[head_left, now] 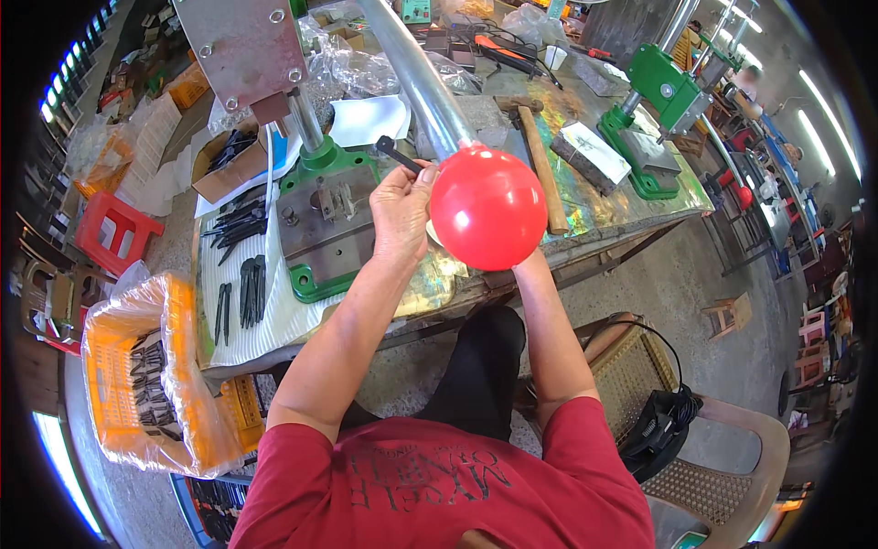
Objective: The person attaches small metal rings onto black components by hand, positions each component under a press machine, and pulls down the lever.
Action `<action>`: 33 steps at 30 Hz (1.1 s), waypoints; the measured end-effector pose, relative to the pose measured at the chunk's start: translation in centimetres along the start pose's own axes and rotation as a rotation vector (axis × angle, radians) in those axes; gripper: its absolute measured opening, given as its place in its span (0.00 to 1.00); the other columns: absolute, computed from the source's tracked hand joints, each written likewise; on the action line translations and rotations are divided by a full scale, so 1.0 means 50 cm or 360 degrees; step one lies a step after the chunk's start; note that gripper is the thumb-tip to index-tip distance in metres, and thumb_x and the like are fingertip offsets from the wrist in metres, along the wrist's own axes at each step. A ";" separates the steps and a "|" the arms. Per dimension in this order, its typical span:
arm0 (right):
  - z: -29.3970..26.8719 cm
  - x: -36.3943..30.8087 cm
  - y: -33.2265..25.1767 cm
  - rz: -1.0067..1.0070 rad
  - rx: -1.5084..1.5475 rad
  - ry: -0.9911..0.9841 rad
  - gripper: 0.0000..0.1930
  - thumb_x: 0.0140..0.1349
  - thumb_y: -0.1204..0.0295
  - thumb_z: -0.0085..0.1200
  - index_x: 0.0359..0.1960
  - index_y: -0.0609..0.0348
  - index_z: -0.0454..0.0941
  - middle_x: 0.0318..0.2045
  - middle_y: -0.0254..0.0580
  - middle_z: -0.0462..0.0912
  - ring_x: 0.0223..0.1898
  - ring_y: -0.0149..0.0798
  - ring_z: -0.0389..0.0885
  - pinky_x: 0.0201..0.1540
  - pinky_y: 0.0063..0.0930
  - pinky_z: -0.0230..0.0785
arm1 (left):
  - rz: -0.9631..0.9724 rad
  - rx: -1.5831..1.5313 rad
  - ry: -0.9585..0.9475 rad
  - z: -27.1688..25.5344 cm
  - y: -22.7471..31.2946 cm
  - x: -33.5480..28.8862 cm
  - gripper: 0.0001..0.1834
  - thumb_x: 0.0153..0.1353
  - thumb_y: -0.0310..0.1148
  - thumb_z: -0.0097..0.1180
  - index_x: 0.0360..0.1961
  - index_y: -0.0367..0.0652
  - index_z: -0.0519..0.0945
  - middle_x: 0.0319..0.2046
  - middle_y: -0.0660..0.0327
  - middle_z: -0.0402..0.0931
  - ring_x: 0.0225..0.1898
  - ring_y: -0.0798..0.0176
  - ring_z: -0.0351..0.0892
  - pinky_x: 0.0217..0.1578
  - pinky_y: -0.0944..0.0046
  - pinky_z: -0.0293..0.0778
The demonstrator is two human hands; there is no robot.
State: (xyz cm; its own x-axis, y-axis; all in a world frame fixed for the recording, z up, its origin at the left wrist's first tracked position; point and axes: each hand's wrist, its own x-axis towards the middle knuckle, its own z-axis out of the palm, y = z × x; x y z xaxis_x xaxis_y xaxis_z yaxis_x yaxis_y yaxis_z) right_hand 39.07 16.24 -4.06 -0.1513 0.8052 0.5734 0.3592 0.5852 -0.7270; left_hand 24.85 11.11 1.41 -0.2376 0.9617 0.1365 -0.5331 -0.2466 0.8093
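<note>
Between the thumb and fingers of my left hand (400, 220) is a slim black part (399, 154), its knobbed end pointing up and left. Just right of that hand, a big red ball knob (489, 209) caps the thick metal lever (421, 82) of a press. My right forearm (551, 320) runs up behind this knob, which hides my right hand, so its fingers and anything in them cannot be seen. The green press base (315, 282) with its steel plate stands left of my left hand. Slim black parts (252, 291) lie on white foam sheeting beside it.
A cardboard box (227, 166) holds more black parts. Below left stands an orange crate (110, 403) lined with plastic. A hammer (541, 165), a paper-topped block (590, 154) and a second green press (640, 156) are on the right bench. A woven chair (704, 476) stands behind right.
</note>
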 end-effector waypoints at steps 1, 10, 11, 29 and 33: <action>0.000 0.001 -0.011 -0.0087 -0.0150 -0.0053 0.09 0.47 0.81 0.44 0.32 0.61 0.62 0.23 0.54 0.73 0.26 0.53 0.73 0.29 0.41 0.63 | -0.0015 0.0034 0.0015 -0.005 0.012 -0.007 0.05 0.53 0.29 0.50 0.30 0.40 0.70 0.23 0.62 0.72 0.23 0.69 0.73 0.18 0.77 0.68; -0.027 -0.001 -0.111 -0.0067 -0.0277 -0.0070 0.05 0.47 0.76 0.47 0.28 0.61 0.70 0.25 0.50 0.75 0.30 0.51 0.74 0.31 0.38 0.65 | 0.0017 -0.0195 0.0054 -0.018 0.072 -0.067 0.05 0.54 0.28 0.49 0.32 0.40 0.71 0.25 0.61 0.73 0.26 0.67 0.75 0.17 0.78 0.66; -0.032 -0.004 -0.130 -0.0158 -0.0475 -0.0035 0.06 0.47 0.76 0.47 0.29 0.61 0.70 0.25 0.51 0.75 0.30 0.50 0.74 0.31 0.36 0.65 | 0.0120 -0.0272 -0.0075 -0.023 0.072 -0.064 0.05 0.54 0.29 0.48 0.32 0.41 0.71 0.26 0.60 0.74 0.26 0.67 0.76 0.18 0.78 0.66; 0.072 -0.088 -0.224 0.0605 0.1326 -0.0206 0.06 0.56 0.71 0.45 0.27 0.62 0.67 0.17 0.28 0.64 0.19 0.22 0.60 0.22 0.14 0.52 | -0.0107 -0.0068 0.0032 -0.088 0.074 -0.103 0.05 0.54 0.29 0.49 0.32 0.42 0.71 0.26 0.64 0.72 0.28 0.68 0.75 0.20 0.77 0.66; 0.083 -0.096 -0.213 0.0589 0.1411 -0.0218 0.05 0.56 0.73 0.45 0.26 0.61 0.66 0.17 0.28 0.64 0.19 0.22 0.58 0.22 0.13 0.51 | -0.0098 -0.0068 0.0070 -0.087 0.076 -0.111 0.05 0.54 0.29 0.49 0.31 0.42 0.71 0.26 0.64 0.72 0.28 0.68 0.75 0.21 0.76 0.67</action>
State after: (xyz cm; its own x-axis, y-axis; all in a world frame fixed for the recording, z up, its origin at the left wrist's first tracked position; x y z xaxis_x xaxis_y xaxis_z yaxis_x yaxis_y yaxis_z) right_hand 32.15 6.53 -0.65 -0.2947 0.9242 0.2428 -0.4105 0.1070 -0.9056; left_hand 20.62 4.34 1.25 -0.2382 0.9693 0.0612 -0.5818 -0.1928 0.7902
